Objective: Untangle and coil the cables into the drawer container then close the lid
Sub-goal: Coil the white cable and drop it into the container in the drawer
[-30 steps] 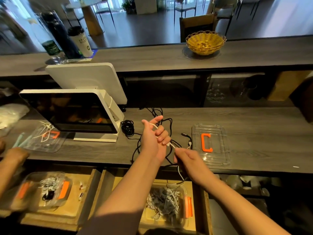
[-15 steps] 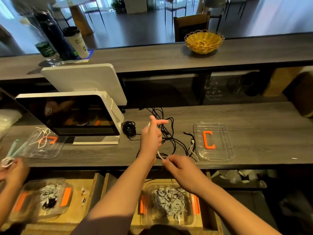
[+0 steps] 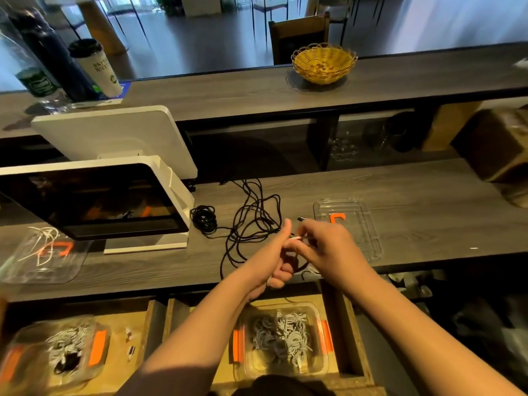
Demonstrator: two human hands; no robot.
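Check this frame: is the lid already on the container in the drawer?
No, the container sits open in the drawer with cables showing, while its clear lid lies on the counter.

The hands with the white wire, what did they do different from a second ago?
The right hand came up from the counter edge to meet the left hand, and both now pinch the white cable close together. The black cables, the clear lid and the drawer container stayed put.

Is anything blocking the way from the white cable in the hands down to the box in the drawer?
Nothing visible does. The thin white cable is held right above the open clear plastic container with orange clips, whose clear lid with an orange handle lies aside on the grey counter.
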